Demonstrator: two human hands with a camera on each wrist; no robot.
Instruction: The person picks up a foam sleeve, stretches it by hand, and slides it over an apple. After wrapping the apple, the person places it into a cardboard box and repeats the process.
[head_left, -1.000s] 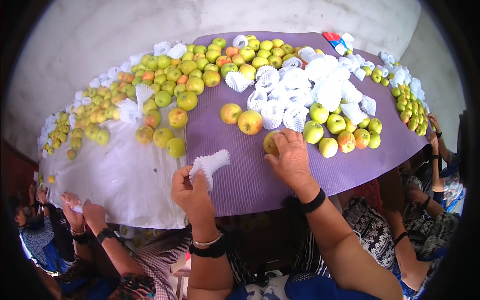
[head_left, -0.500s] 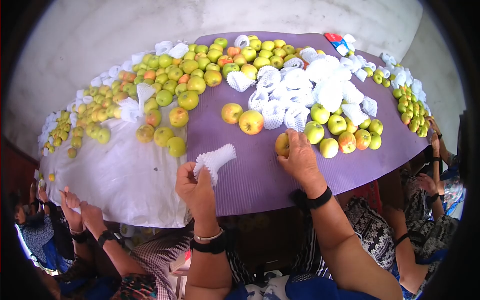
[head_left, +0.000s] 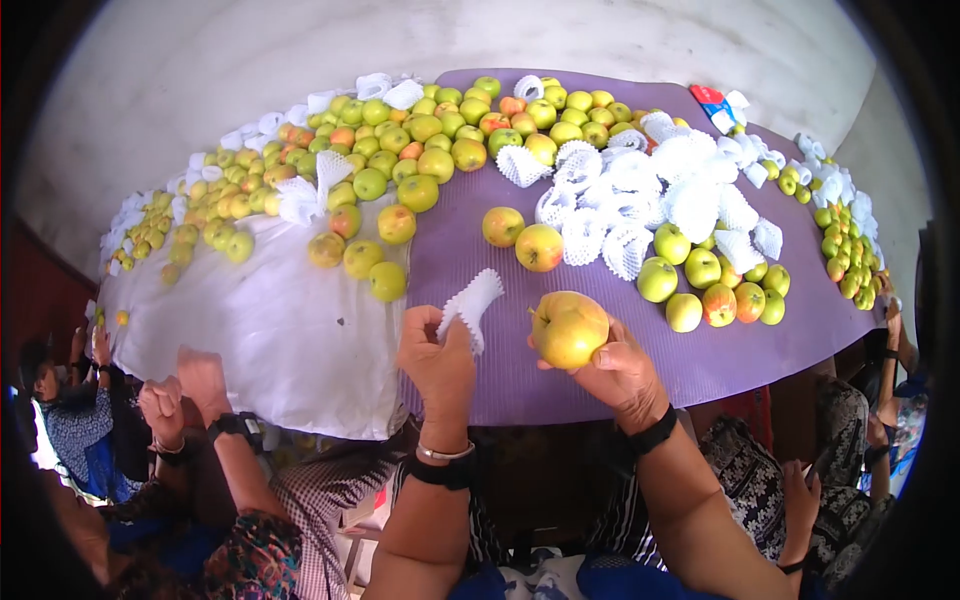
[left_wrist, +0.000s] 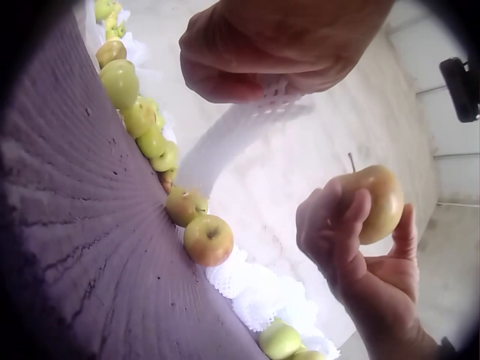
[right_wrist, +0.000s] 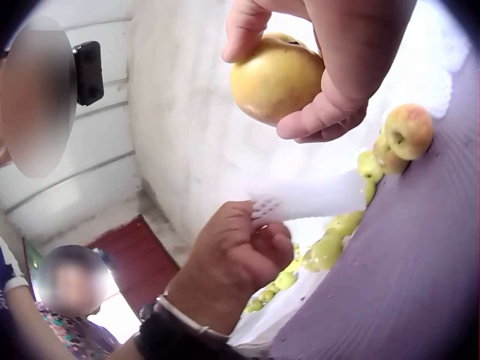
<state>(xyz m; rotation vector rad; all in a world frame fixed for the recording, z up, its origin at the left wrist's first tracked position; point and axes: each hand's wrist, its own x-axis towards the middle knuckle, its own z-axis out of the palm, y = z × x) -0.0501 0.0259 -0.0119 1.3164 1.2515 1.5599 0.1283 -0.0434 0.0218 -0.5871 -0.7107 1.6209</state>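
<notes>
My left hand (head_left: 440, 365) pinches a white foam fruit net (head_left: 472, 310) near one end, its other end pointing up and away. Beside it on the right, my right hand (head_left: 622, 372) grips a yellow apple (head_left: 570, 330) with a reddish blush, raised over the purple mat (head_left: 500, 390). In the left wrist view the thumb and fingers curl round the apple (left_wrist: 379, 202), and its stem sticks out. From the right wrist, the foam net (right_wrist: 307, 199) appears between the left fingers, below the apple. The net and the apple are apart.
A heap of white foam nets (head_left: 690, 190) lies on the mat, with loose apples (head_left: 720, 302) in front and two apples (head_left: 540, 247) to its left. A long pile of apples (head_left: 370, 150) runs along the back. Other people's hands (head_left: 200, 385) work at both sides.
My right hand has lifted the apple off the mat and brought it closer to me, turning it upward. My left hand still holds the foam net, now nearer the apple. The view has shifted.
</notes>
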